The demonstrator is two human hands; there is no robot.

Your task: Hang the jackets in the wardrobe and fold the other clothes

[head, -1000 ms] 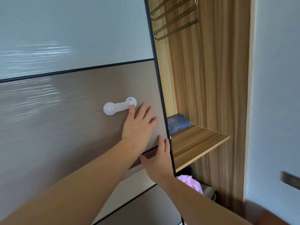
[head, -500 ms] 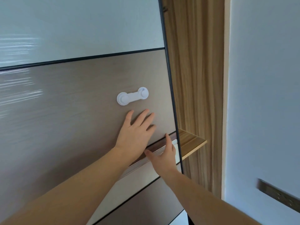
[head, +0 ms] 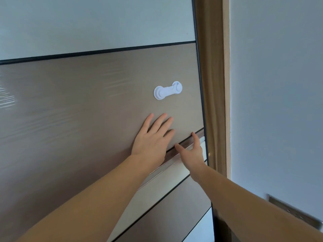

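1. Head view, hands: Plainly, both hands work the sliding wardrobe door [head: 97, 95]. The left hand [head: 153, 137] lies flat and spread on the brown panel, fingers splayed, holding nothing. The right hand [head: 190, 151] is open too, its fingertips [head: 193, 134] hooked at the metal pull strip [head: 167, 159] that runs across the door; it grasps no object.

2. Head view, task's things: no jacket or other clothing shows. The wardrobe interior [head: 212, 84] is only a narrow wood-grain sliver at 3 o'clock of the hands, between the door's black edge and the wall [head: 279, 84].

3. Doing the step well, as a judgement: the door looks nearly closed, so a steady sideways push toward 3 o'clock would suit, palm pressure even so the panel does not rack on its track, and the right fingers pulled clear of the closing gap before it shuts.

4. Materials and shapes: the brown panel is glossy with faint horizontal streaks; a pale glossy panel sits above at 12 o'clock, divided by a thin black strip. A white plastic latch [head: 167, 90], dumbbell-shaped with two round pads, is stuck just above the left hand. A metal plate [head: 293, 212] sits on the wall at 5 o'clock.
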